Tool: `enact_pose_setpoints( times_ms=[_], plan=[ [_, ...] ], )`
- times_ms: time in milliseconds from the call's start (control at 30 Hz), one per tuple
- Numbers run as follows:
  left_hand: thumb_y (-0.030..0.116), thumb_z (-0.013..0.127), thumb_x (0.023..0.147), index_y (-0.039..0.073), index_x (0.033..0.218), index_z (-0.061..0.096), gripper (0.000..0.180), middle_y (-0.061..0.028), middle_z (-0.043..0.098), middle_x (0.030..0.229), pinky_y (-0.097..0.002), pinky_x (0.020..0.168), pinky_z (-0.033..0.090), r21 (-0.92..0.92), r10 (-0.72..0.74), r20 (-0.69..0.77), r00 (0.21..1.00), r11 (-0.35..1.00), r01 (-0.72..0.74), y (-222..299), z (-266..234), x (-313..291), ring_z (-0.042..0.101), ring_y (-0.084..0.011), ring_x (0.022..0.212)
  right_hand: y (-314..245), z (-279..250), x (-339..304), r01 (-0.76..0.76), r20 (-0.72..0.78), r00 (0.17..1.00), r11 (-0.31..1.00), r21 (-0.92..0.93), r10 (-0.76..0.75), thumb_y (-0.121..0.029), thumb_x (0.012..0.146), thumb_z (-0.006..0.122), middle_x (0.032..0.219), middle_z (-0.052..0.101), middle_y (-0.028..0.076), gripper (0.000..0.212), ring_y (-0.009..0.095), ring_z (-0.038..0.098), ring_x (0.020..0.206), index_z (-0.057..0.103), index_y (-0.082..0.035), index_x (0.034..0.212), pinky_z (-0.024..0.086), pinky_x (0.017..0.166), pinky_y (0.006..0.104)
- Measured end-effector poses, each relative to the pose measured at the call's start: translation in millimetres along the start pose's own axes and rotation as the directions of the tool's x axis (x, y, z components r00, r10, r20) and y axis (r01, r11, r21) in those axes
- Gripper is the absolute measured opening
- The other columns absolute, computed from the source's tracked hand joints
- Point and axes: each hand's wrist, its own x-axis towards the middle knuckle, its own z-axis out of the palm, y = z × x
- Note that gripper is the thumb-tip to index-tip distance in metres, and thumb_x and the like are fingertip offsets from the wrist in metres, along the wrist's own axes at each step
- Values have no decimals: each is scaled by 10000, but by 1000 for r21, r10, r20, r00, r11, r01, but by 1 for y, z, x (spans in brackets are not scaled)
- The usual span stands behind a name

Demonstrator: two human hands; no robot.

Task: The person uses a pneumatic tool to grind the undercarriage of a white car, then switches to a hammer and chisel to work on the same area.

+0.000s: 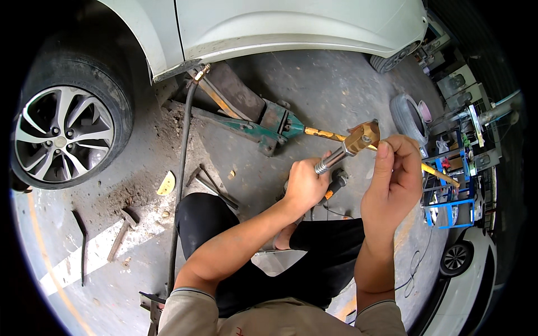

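Observation:
Above my knees, my left hand [305, 183] is closed around the silver ribbed shank of a metal part with a brass-coloured, faceted block head [363, 138]. Its head points up and to the right. Close to that head, my right hand [393, 176] is raised with thumb and index fingertip pinched together. Whatever lies between those fingertips is too small or hidden to make out. Behind both hands passes the yellow handle [443, 175] of a green floor jack [274, 123]. A black and orange tool [335, 187] shows partly below my left hand.
A white car [291, 25] stands ahead, its wheel [61, 134] at left. A black hose [182, 168] runs past my left knee. The floor holds dirt, a hammer [120, 235], a dark bar [83, 246] and a yellow piece [166, 183]. At right are a loose tyre [406, 120] and a blue rack [448, 213].

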Motion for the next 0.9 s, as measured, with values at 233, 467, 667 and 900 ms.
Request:
enact_pose_setpoints(
  times_ms=[233, 467, 667, 900],
  plan=[
    [199, 590, 863, -55, 673, 548, 319, -235, 519, 577, -433, 523, 424, -23, 11, 112, 994, 1000, -9, 0, 0, -6, 536, -405, 538, 3, -7, -15, 32, 5, 999, 999, 13, -32, 1, 803, 666, 829, 569, 95, 114, 184, 547, 706, 582, 7, 879, 442, 614, 269],
    [252, 619, 850, -28, 807, 616, 283, -135, 589, 645, -366, 586, 448, -316, 228, 665, 711, 949, -9, -3, -56, -20, 536, -165, 597, -17, -7, -52, 78, 129, 984, 947, 312, -124, -83, 616, 842, 1101, 525, 157, 519, 273, 545, 940, 558, -33, 1047, 457, 754, 352],
    [323, 585, 876, -18, 751, 554, 364, -119, 531, 647, -389, 616, 431, -280, 127, 486, 865, 960, 17, -53, -112, -43, 505, -203, 621, -7, 33, -77, -166, 432, 888, 765, 623, -158, -131, 730, 771, 1055, 649, 82, 471, 272, 622, 950, 601, -26, 1157, 474, 808, 367],
    [405, 544, 906, -6, 685, 482, 471, -101, 464, 648, -415, 652, 411, -287, 114, 439, 891, 958, 19, -88, -110, -76, 468, -248, 648, -7, 48, -79, -187, 365, 900, 543, 819, -239, -140, 750, 760, 1040, 659, 77, 375, 209, 644, 928, 627, -41, 1086, 458, 755, 307]
  ],
)
